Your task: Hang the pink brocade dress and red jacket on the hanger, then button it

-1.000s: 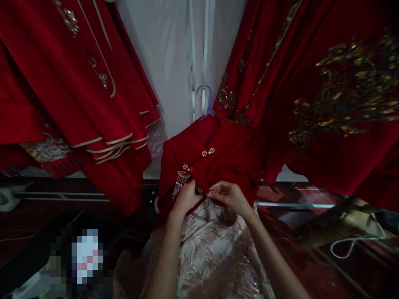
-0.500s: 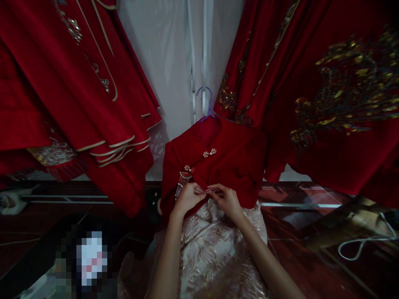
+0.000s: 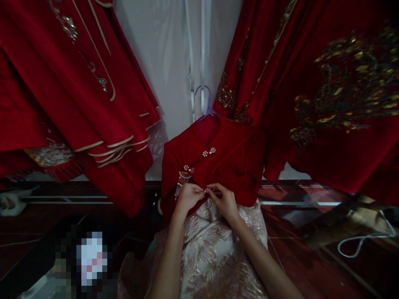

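A short red jacket [image 3: 230, 166] hangs on a purple wire hanger [image 3: 209, 106]. Pearl flower buttons [image 3: 208, 152] fasten its upper front, and a beaded tassel brooch [image 3: 183, 176] hangs at the left. My left hand [image 3: 189, 197] pinches the lower front edge of the jacket, by a small beaded button [image 3: 206, 190]. Opposite it, my right hand [image 3: 225, 199] pinches the same spot, fingertips almost meeting the left ones. Exactly how the button sits between the fingers is hidden. A pale gold-patterned skirt [image 3: 215, 249] hangs below both hands.
Red garments with gold piping [image 3: 118, 112] hang at the left, and a red garment with gold sequins [image 3: 343, 91] hangs at the right. Behind runs a pale wall [image 3: 158, 50]. A white cable [image 3: 352, 247] lies at the lower right. Something pixelated is at the lower left.
Both hands stay at the same place on the jacket front, with only slight finger movement. The whole view has shifted a little.
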Motion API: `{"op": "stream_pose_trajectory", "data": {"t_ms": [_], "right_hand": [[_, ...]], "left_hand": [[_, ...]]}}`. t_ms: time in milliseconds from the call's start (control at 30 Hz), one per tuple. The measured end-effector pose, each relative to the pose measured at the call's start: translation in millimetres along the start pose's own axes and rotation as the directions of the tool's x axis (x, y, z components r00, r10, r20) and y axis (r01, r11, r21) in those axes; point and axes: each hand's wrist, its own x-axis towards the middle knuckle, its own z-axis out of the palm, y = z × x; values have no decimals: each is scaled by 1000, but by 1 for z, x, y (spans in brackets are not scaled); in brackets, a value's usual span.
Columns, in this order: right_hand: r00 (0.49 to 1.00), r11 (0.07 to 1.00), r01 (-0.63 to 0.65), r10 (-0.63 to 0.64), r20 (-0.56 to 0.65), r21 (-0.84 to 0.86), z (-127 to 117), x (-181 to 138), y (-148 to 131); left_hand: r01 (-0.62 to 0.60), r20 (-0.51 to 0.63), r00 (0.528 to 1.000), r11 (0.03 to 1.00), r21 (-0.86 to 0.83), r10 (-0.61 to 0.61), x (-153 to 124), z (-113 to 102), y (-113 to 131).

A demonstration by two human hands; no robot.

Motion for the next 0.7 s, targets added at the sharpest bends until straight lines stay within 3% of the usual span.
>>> {"op": "stream_pose_trajectory", "data": {"t_ms": [133, 300, 533, 700], "right_hand": [[1000, 999, 14, -14, -15, -30, 2, 0, 1], [1000, 991, -4, 5, 9, -137, -3, 2, 5], [997, 994, -80, 80, -2, -73, -47, 13, -15], [998, 998, -58, 58, 23, -18, -67, 18, -15]], "left_hand": [[-46, 36, 998, 999, -17, 47, -1, -4, 0], [-6, 79, 997, 998, -60, 11, 2, -7, -10], [-67, -103, 990, 966, 250, 95, 3, -36, -18], [-184, -13, 981, 947, 264, 195, -1, -30, -6]]}}
